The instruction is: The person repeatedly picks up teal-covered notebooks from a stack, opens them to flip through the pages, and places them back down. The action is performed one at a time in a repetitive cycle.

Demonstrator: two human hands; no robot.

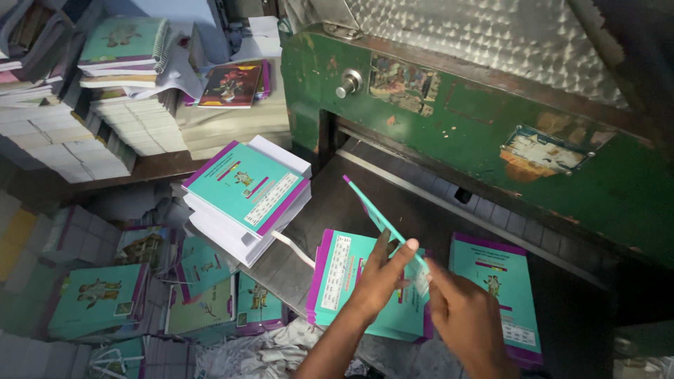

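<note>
While both hands meet over the dark metal bed (365, 203) of a green cutting machine (491, 133), a person lifts a thin teal booklet (382, 223) edge-on, its purple-trimmed corner tilted up and away toward the machine. Nearest the camera, the right hand (469, 324) is curled, fingers drawn in with the thumb and forefinger pinching the booklet's lower end. Just beside it, the left hand (379, 281) has its fingers extended and loosely spread, their tips pressed against the same booklet from the other side, so both hands have hold of it. Beneath them lies a low stack of teal booklets (337, 270) with purple spines, flat on the bed; a second stack of matching booklets (495, 288) rests to the right, apart from the first. Farther back on the left edge of the bed, a taller pile of teal-covered books (246, 193) sits at an angle, white page edges showing. Below the bed, more teal books (98, 298) and paper trimmings (260, 354) lie scattered on the floor. At the rear, a wooden shelf (151, 168) carries stacks of white paper (137, 123) and a book with a dark flowered cover (230, 85)
</note>
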